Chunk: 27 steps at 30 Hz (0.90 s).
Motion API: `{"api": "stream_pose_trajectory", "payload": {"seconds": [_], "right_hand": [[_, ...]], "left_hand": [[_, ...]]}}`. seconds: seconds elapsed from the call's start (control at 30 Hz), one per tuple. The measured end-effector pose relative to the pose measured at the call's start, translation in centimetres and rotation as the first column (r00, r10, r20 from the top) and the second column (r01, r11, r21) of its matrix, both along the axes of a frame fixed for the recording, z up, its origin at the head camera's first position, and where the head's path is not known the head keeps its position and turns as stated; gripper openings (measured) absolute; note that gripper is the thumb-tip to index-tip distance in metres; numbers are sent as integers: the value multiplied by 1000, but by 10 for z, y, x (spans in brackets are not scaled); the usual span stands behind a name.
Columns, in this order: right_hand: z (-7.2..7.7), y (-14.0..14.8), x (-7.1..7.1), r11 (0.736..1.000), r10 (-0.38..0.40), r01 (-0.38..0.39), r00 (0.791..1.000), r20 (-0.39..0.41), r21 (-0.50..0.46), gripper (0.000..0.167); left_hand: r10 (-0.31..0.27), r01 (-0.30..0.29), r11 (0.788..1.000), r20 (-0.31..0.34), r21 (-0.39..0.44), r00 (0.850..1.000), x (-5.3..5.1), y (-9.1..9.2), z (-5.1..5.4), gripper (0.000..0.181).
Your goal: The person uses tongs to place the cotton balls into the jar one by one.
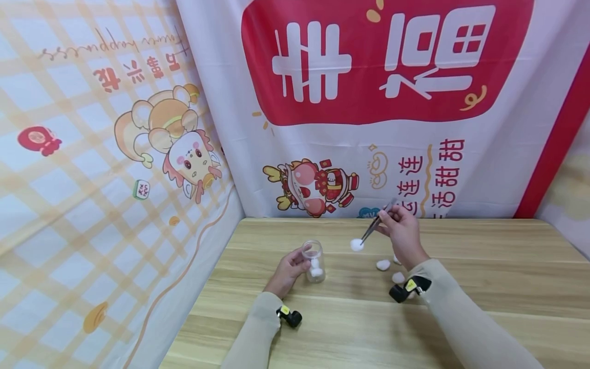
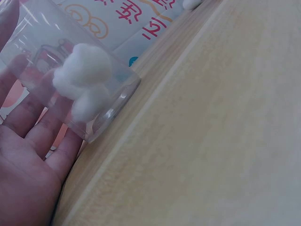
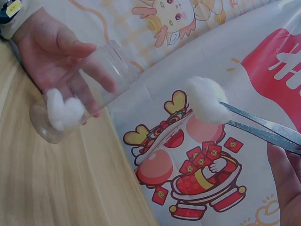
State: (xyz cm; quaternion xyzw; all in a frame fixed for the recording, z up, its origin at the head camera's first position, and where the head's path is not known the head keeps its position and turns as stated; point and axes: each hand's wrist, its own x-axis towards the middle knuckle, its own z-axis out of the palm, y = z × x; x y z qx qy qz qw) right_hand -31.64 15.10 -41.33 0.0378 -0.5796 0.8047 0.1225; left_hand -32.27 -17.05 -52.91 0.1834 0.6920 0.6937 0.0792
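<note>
A clear jar (image 1: pixel 313 251) stands on the table, tipped slightly if at all, its mouth uncovered. My left hand (image 1: pixel 287 271) holds it from the left side, fingers curved about its wall. Inside the jar, white cotton balls (image 2: pixel 87 70) lie near the bottom. My right hand (image 1: pixel 405 233) grips metal tweezers (image 1: pixel 371 228) between thumb and fingers. At the tweezers' tips a cotton ball (image 3: pixel 207 100) is pinched, held in the air to the right of the jar's mouth.
Loose cotton balls (image 1: pixel 383 265) lie on the wooden table (image 1: pixel 350 323) below and beside the right hand. Printed cloths hang behind the table (image 1: pixel 387 61) and along its left side (image 1: pixel 83 179). Each wrist wears a small black camera (image 1: pixel 291 316).
</note>
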Motion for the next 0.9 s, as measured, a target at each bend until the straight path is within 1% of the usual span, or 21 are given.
{"api": "stream_pose_trajectory", "payload": {"seconds": [0.27, 0.37, 0.6, 0.67, 0.7, 0.9], "right_hand": [[5, -4, -3, 1000, 8, -7, 1000, -14, 11, 20], [7, -5, -4, 1000, 8, -8, 1000, -16, -1, 20], [10, -8, -5, 1000, 21, -21, 1000, -13, 7, 21], [11, -10, -6, 1000, 16, -16, 1000, -9, 6, 20], [11, -11, -7, 1000, 12, -12, 1000, -8, 2, 20], [11, -16, -11, 1000, 0, 0, 1000, 0, -12, 17]], "left_hand": [[2, -2, 1000, -1, 8, 1000, -1, 0, 1, 56], [3, -3, 1000, -2, 11, 1000, -1, 0, 2, 55], [-35, 35, 999, -1, 2, 999, 14, 2, 24, 57], [-37, 37, 999, -7, -6, 999, 13, 2, 24, 57], [-37, 37, 999, -5, -7, 999, 11, 2, 22, 56], [-28, 28, 1000, 11, 0, 1000, -1, 0, 5, 54]]}}
